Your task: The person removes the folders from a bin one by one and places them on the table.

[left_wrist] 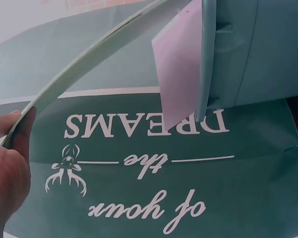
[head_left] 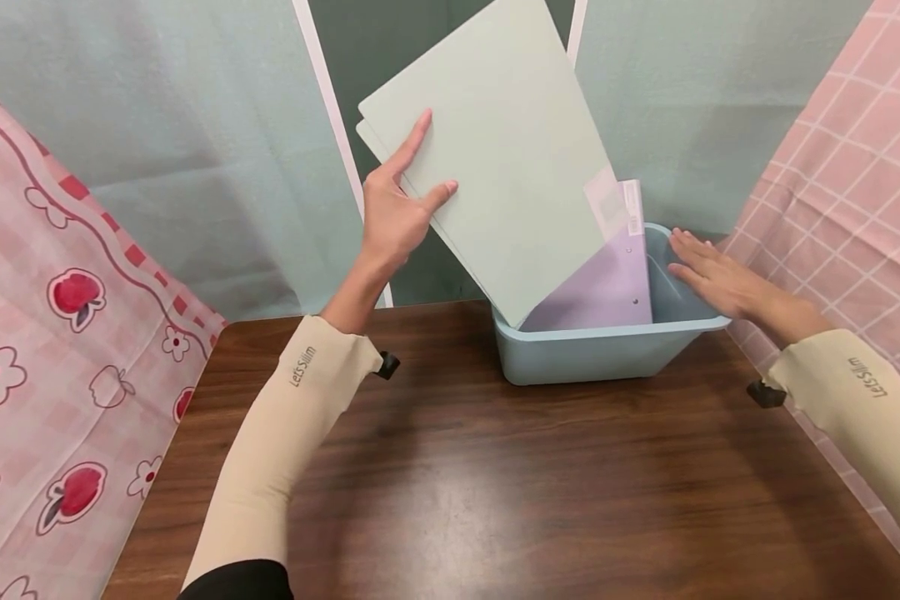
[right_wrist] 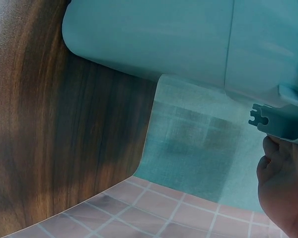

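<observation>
My left hand [head_left: 399, 200] pinches the left edge of a pale green folder [head_left: 502, 158], thumb and a finger lying on its front face. The folder tilts, its lower corner at the front rim of a light blue plastic bin [head_left: 592, 354]. Inside the bin a purple folder [head_left: 600, 287] stands upright, partly covered by the green one. In the left wrist view the green folder [left_wrist: 84, 62] shows edge-on between the thumb and fingers. My right hand [head_left: 720, 271] rests with straight fingers on the bin's right rim, by a handle-like lip [right_wrist: 283, 124] in the right wrist view.
The bin stands at the back of a brown wooden table [head_left: 450, 467]. Behind it hangs a grey-green cloth [head_left: 157, 150] with a dark green panel bearing white lettering. Patterned pink cloths hang at the left [head_left: 67, 375] and right [head_left: 855, 183].
</observation>
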Motion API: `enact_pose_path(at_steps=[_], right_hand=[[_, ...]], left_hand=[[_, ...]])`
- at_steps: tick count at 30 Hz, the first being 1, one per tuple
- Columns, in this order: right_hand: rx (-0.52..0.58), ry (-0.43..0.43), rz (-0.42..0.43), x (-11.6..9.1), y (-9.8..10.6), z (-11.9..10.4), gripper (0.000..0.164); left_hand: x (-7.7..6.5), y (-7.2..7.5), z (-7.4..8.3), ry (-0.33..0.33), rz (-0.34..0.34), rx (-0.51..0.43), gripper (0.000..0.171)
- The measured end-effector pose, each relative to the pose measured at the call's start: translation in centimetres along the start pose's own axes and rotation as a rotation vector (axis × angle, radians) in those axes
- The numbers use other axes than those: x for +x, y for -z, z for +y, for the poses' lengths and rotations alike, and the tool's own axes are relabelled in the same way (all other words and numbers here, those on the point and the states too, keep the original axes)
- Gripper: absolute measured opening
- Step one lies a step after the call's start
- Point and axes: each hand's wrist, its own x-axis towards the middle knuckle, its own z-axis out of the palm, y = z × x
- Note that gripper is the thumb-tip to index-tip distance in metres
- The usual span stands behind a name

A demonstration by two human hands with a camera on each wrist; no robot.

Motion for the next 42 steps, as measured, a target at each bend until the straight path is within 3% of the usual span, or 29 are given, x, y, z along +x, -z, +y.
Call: enact_pose_path(at_steps=[4, 14, 22, 29, 36, 42], right_hand=[[0.001, 0.0, -0.001, 0.0, 0.1, 0.0, 0.069], [0.027, 0.0, -0.007, 0.0, 0.1, 0.1, 0.069], [0.021, 0.005, 0.001, 0.0, 0.0, 0.1, 0.068], [0.026, 0.014, 0.016, 0.0, 0.0, 0.1, 0.068], [0.03, 0.012, 0.023, -0.1, 0.0, 0.1, 0.069], [0.037, 0.001, 0.008, -0.1, 0.0, 0.2, 0.069]], left_hand=[[-0.2, 0.9, 0.2, -0.019, 0.026, -0.084, 0.074], [0.1, 3.6, -2.5, -0.046, 0.055, -0.146, 0.081], [-0.7, 5.3, -1.4, 0.041, 0.071, -0.184, 0.081], [-1.3, 7.8, -2.3, -0.026, 0.083, -0.131, 0.081], [-1.6, 9.7, -1.7, 0.048, 0.107, -0.2, 0.082], [-1.9, 11.3, -1.6, 0.056, 0.147, -0.201, 0.083]])
